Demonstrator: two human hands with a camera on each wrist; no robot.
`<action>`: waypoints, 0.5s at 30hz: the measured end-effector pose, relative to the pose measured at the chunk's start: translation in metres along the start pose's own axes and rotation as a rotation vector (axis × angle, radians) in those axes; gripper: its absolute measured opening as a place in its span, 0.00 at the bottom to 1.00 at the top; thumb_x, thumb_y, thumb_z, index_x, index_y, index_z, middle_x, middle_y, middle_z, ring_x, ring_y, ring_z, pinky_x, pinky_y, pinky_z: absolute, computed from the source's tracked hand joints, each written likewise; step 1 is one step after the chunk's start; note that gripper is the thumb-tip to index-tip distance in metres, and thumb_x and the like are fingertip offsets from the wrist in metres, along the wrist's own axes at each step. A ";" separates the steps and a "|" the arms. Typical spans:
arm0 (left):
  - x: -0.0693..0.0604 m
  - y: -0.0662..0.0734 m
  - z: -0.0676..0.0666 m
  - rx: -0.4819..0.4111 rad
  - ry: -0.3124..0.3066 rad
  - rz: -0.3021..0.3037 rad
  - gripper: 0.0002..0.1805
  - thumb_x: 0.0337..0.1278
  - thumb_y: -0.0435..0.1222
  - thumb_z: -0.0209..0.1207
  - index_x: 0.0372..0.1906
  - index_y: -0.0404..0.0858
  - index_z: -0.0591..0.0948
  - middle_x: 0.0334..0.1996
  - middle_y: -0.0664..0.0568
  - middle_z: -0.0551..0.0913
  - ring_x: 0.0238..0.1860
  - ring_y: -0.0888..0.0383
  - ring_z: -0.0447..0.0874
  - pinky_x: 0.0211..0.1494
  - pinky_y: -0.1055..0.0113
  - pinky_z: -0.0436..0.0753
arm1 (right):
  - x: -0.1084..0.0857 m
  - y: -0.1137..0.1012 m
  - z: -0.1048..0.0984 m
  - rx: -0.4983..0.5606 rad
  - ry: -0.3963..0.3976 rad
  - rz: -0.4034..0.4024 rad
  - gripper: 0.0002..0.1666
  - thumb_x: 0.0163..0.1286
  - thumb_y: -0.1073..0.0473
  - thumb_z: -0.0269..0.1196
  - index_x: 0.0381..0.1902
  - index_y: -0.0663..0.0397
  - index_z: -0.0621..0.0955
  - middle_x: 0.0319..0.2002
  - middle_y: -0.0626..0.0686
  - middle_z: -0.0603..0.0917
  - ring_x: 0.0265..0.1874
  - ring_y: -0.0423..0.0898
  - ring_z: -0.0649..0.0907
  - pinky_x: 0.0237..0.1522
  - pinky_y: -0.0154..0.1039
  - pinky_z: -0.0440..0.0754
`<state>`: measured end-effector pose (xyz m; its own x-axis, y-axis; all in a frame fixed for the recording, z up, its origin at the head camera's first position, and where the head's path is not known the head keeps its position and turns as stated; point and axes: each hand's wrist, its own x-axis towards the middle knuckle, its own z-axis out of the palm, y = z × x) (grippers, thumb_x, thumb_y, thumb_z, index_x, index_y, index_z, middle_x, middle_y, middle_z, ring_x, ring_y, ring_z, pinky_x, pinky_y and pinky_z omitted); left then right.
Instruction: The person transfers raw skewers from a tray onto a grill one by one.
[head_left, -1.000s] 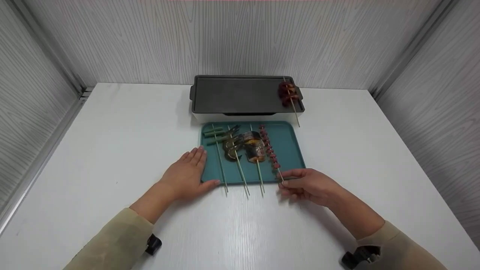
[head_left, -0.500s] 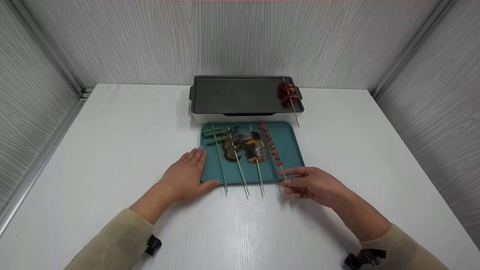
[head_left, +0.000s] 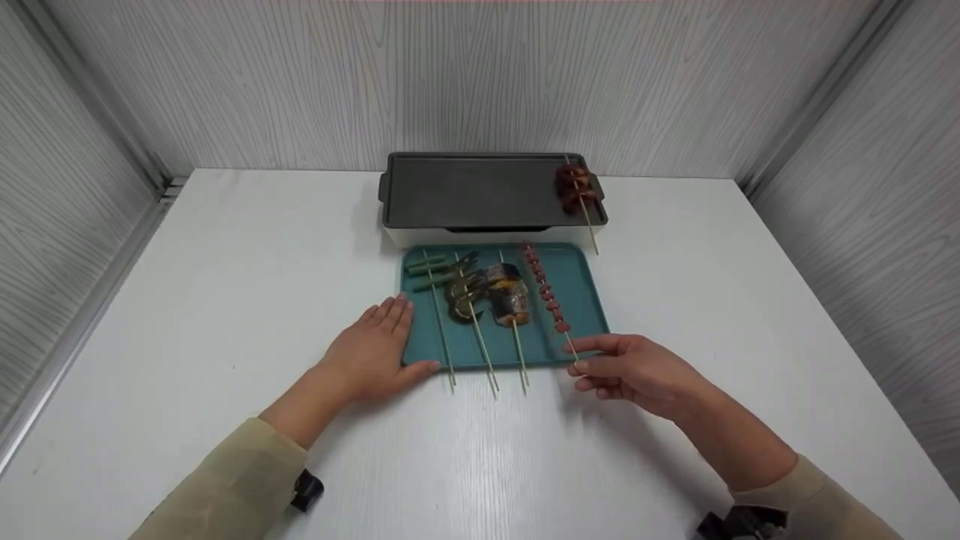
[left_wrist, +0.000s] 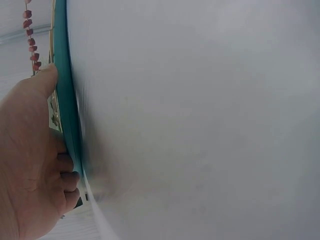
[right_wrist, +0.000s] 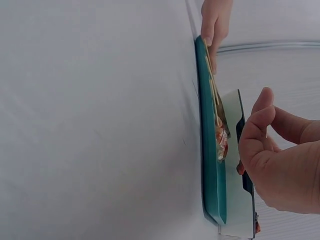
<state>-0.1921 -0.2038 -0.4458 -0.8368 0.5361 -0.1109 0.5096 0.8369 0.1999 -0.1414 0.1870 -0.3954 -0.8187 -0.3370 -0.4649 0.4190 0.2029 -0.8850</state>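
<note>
My right hand (head_left: 637, 371) pinches the bare end of a thin skewer of small red meat pieces (head_left: 546, 294) between thumb and fingers. That skewer is lifted over the right part of a teal tray (head_left: 589, 307), its far end close to the tray's back rim. At the tray's front left corner rests my left hand (head_left: 371, 349), fingers straight along the side and thumb at the front rim. On the tray lie a skewer of green stalks (head_left: 426, 265), a shrimp skewer (head_left: 459, 306) and a skewer of fish chunks (head_left: 511, 300), their stick ends over the front rim.
Right behind the tray stands a griddle (head_left: 472, 191) with a dark flat plate and white base. A skewer of dark red meat (head_left: 576, 189) lies at its right end, the stick jutting over the front. White panels (head_left: 480, 82) enclose the white table (head_left: 270, 247).
My right hand has raised the red meat skewer off the tray and shifted it slightly right. My left hand, the tray and the other skewers have stayed put.
</note>
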 end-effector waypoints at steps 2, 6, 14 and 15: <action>0.000 0.000 0.000 0.002 -0.002 0.000 0.56 0.77 0.67 0.46 0.82 0.22 0.52 0.83 0.29 0.50 0.84 0.36 0.47 0.84 0.43 0.53 | -0.003 -0.002 0.000 -0.010 -0.006 -0.008 0.34 0.78 0.58 0.67 0.75 0.67 0.72 0.54 0.59 0.88 0.43 0.44 0.90 0.45 0.34 0.84; 0.000 0.000 0.000 0.006 -0.005 0.001 0.56 0.77 0.67 0.46 0.82 0.22 0.52 0.83 0.29 0.50 0.84 0.37 0.46 0.84 0.43 0.52 | -0.009 -0.009 0.001 -0.031 -0.021 -0.027 0.33 0.79 0.59 0.66 0.75 0.67 0.72 0.53 0.59 0.88 0.44 0.44 0.89 0.46 0.35 0.85; 0.000 -0.001 0.001 0.012 -0.001 0.001 0.56 0.77 0.68 0.45 0.82 0.22 0.53 0.83 0.29 0.51 0.84 0.37 0.47 0.84 0.44 0.53 | -0.017 -0.022 0.005 -0.050 -0.031 -0.069 0.31 0.79 0.60 0.65 0.74 0.66 0.73 0.50 0.54 0.89 0.44 0.44 0.90 0.47 0.35 0.85; 0.000 -0.001 0.001 0.011 0.000 0.002 0.56 0.77 0.68 0.45 0.82 0.22 0.53 0.83 0.29 0.51 0.84 0.37 0.47 0.84 0.44 0.53 | -0.018 -0.024 0.005 -0.049 -0.028 -0.074 0.30 0.79 0.60 0.65 0.74 0.65 0.74 0.49 0.54 0.89 0.44 0.44 0.90 0.46 0.35 0.85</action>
<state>-0.1924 -0.2048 -0.4474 -0.8357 0.5379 -0.1110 0.5134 0.8369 0.1899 -0.1348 0.1836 -0.3664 -0.8351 -0.3779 -0.3998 0.3379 0.2213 -0.9148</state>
